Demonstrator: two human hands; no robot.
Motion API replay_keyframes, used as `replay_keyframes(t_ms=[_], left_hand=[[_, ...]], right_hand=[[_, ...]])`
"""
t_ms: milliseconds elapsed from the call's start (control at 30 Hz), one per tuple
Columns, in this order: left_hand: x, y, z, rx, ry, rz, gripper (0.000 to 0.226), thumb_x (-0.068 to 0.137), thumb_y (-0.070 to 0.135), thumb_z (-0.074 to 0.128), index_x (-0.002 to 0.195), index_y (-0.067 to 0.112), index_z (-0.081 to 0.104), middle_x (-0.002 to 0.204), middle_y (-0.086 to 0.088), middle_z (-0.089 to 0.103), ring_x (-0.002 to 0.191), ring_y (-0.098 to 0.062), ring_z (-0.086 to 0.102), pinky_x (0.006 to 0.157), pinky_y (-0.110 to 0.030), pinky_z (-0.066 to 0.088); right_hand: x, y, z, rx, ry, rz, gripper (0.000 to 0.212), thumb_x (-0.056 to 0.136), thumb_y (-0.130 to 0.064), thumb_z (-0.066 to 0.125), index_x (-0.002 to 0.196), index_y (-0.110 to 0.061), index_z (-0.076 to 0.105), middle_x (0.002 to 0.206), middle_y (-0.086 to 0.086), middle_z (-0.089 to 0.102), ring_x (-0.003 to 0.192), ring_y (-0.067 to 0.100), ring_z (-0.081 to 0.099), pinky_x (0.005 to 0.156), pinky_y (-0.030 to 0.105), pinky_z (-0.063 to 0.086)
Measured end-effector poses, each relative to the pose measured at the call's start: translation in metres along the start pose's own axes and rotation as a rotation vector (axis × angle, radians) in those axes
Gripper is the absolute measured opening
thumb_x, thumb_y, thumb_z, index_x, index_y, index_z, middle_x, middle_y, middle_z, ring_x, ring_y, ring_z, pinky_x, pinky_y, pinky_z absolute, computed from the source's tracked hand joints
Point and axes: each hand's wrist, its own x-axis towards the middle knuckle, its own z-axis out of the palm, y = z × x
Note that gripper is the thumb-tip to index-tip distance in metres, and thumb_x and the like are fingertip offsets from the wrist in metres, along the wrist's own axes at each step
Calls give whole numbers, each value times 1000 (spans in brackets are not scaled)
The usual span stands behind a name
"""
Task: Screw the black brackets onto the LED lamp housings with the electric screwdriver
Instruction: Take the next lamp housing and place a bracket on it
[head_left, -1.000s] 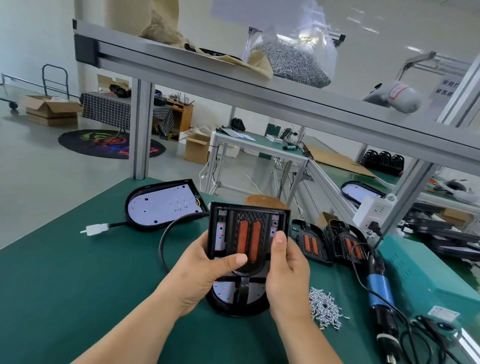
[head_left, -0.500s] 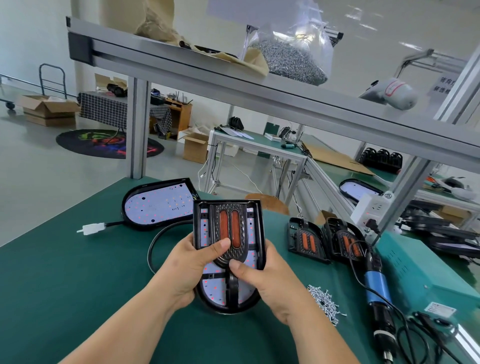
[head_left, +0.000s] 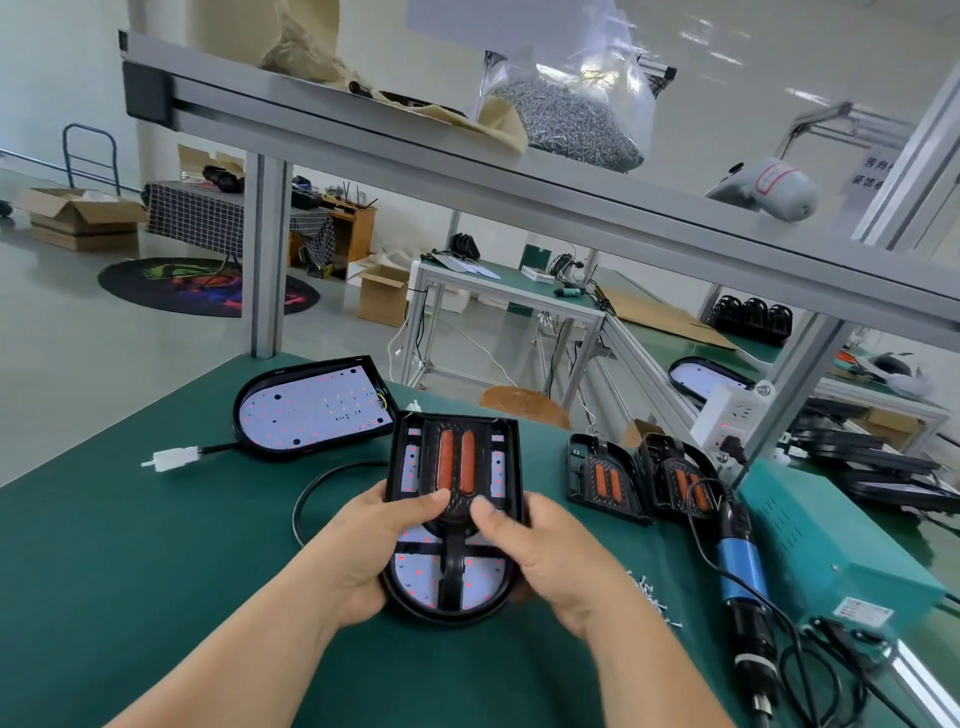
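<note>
A black bracket (head_left: 456, 467) with two orange strips lies on top of an LED lamp housing (head_left: 449, 592) in the middle of the green bench. My left hand (head_left: 374, 540) grips the housing's left side, thumb pressed on the bracket. From the right, my right hand (head_left: 540, 551) holds the other side, its thumb on the bracket too. The blue-and-black electric screwdriver (head_left: 740, 571) lies on the bench to the right, untouched. A small pile of screws (head_left: 652, 597) lies beside my right wrist, partly hidden.
A second open lamp housing (head_left: 311, 408) with a white plug (head_left: 174, 458) lies at the back left. Two more brackets (head_left: 608, 478) lean at the right, beside a teal power box (head_left: 831, 551). The shelf above carries a bag of screws (head_left: 571, 119).
The bracket, first held tilted above the housing, has come down flat onto it. My right hand slid from the bracket's side to the housing's edge, both thumbs meeting on the bracket.
</note>
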Motion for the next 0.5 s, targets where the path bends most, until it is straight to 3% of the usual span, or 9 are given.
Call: replay_keyframes(t_ms=[67,200,267,333,433,500], left_hand=[[0,-1,1,76,11,-9,36,78,6,70,114,4,66,104,-21,74,89,-36,74,79,-47,60],[1,-3,2,196,32,-54,24,89,4,67,112,7,67,101,-16,76,91,-33,74,87,-48,57],[1,-3,4,237,37,-72,21,89,5,67,111,7,67,101,-15,76,93,-34,73,89,-48,56],[1,-4,6,265,53,-71,19,90,4,67,108,6,68,99,-15,77,90,-33,74,87,-47,57],[1,-3,7,272,95,-70,16,90,2,66,106,6,67,95,-16,77,86,-32,74,82,-44,58],[1,-3,8,269,113,-74,19,90,2,67,108,6,66,96,-16,77,91,-35,73,87,-48,57]], right_hand=[[0,-6,-31,-129,136,24,33,90,-44,67,91,-11,68,81,4,73,68,14,69,59,27,55],[-8,1,-94,-336,523,53,17,95,-15,64,80,-9,71,69,6,70,54,12,65,54,27,53],[-10,12,-107,-452,544,140,22,94,-9,62,78,5,69,61,7,66,50,14,63,61,38,57],[-9,19,-110,-556,521,179,29,92,-10,63,68,6,65,58,7,61,47,13,62,68,44,59],[-4,19,-98,-685,457,118,31,89,-13,64,58,-11,65,53,-7,63,51,13,61,59,31,52],[0,17,-82,-827,344,112,22,89,-20,66,69,-16,73,71,-6,73,71,17,67,62,24,45]])
